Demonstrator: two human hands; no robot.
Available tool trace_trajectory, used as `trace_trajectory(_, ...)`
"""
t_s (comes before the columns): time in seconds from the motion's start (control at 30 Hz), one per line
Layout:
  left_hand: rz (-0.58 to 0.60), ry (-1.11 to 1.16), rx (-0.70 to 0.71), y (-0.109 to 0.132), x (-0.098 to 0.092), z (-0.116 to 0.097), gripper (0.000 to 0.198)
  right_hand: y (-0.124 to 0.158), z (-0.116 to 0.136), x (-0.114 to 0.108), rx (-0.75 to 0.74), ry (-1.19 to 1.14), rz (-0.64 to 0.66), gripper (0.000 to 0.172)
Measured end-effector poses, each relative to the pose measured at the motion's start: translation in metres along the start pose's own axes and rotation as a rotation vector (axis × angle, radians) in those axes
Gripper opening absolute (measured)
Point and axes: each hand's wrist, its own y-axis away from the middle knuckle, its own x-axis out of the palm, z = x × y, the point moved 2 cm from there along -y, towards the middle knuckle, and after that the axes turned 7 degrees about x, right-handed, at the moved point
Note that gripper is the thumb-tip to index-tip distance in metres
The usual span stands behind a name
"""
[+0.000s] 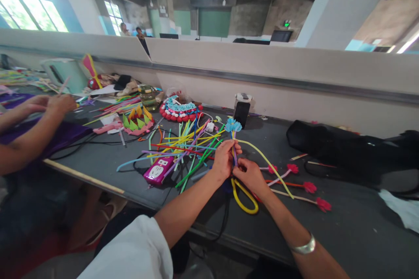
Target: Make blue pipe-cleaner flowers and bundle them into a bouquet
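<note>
My left hand [225, 157] is closed around the stem of a pipe-cleaner flower with a blue head [233, 125]. My right hand [250, 175] pinches the same stem just below, where a yellow pipe cleaner [244, 202] loops down towards the table edge and runs out to the right. Both hands touch each other above the dark table [327, 235]. A silver bangle [303, 246] sits on my right wrist.
A heap of coloured pipe cleaners [183, 148] and a pink power strip [159, 170] lie left of my hands. Red-headed flowers [303, 185] lie to the right, a black bag [343, 148] behind them. Another person's hands [49, 107] work at far left.
</note>
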Motion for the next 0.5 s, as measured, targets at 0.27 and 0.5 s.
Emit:
trace_trajectory(0.27, -0.008, -0.013, 0.025, -0.0006, -0.0004, -0.0002, 0.019, 0.0014, 0.0005, 0.0013, -0.012, 0.009, 0.005, 0.013)
trace_trajectory(0.5, 0.031, -0.012, 0.068, -0.0033, -0.0021, -0.0027, 0.020, 0.0014, 0.0020, 0.0017, -0.007, -0.029, -0.002, 0.014)
